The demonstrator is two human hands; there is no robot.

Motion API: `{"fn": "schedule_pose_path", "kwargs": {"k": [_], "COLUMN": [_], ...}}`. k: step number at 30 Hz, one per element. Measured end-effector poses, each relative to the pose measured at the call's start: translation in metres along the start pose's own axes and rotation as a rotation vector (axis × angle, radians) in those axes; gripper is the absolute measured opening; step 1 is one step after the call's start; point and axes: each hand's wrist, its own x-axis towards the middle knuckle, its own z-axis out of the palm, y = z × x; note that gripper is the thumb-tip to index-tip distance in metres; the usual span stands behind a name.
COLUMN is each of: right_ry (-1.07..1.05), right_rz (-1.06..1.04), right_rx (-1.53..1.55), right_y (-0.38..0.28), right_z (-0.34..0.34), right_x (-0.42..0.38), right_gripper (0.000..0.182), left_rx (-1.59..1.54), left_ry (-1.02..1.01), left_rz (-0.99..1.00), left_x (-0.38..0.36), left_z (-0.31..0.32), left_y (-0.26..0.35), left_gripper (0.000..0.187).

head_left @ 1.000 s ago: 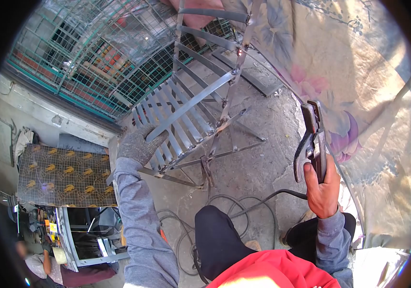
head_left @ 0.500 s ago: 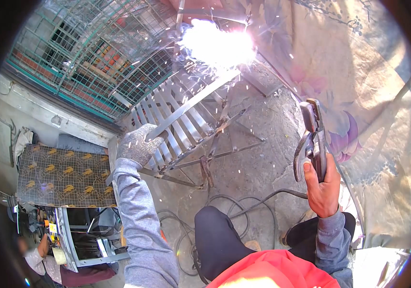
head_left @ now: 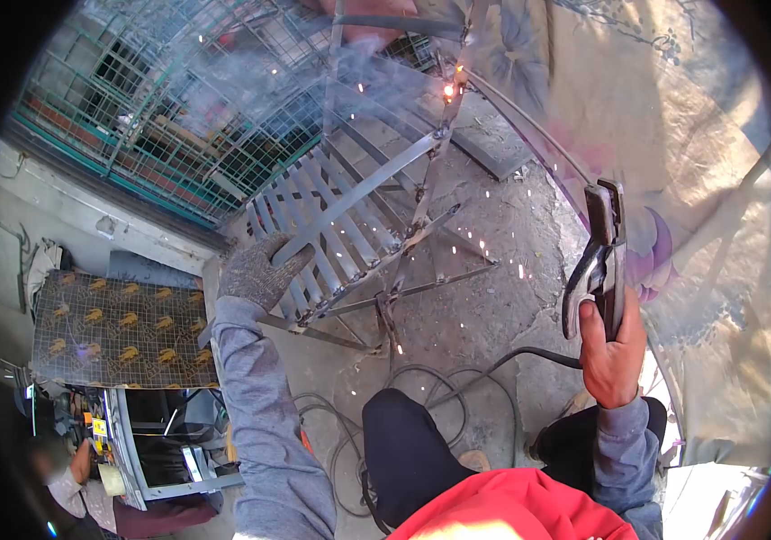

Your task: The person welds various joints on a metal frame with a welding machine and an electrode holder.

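Note:
My gloved left hand is closed round the near end of a flat metal bar. The bar's far end meets an upright of a slatted metal frame. Bare, my right hand grips a welding electrode holder, with the thumb on its lever. A thin welding rod runs from the holder's jaws up and left to the frame's upright. Near the rod's tip a spot on the upright glows orange. Smoke drifts to the left, and sparks fall over the frame and floor.
A green wire mesh stands at the upper left. Welding cable loops across the concrete floor. A patterned cloth hangs at the right. Another person sits at the lower left beside a metal frame.
The bright arc has gone out, leaving a glowing spot and smoke. My right hand and the electrode holder have shifted slightly right. My left hand stays on the bar.

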Motion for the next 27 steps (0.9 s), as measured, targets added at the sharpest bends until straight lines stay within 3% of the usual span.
{"fn": "schedule_pose_path", "kwargs": {"k": [27], "right_ry": [-0.052], "right_rz": [0.025], "right_rx": [-0.070], "right_y": [0.000], "right_z": [-0.003], "right_x": [0.002], "right_gripper": [0.029], "left_rx": [-0.022], "left_ry": [0.020], "left_rz": [0.052], "left_x": [0.004], "left_z": [0.005], "left_y": [-0.008], "left_gripper": [0.051]}}
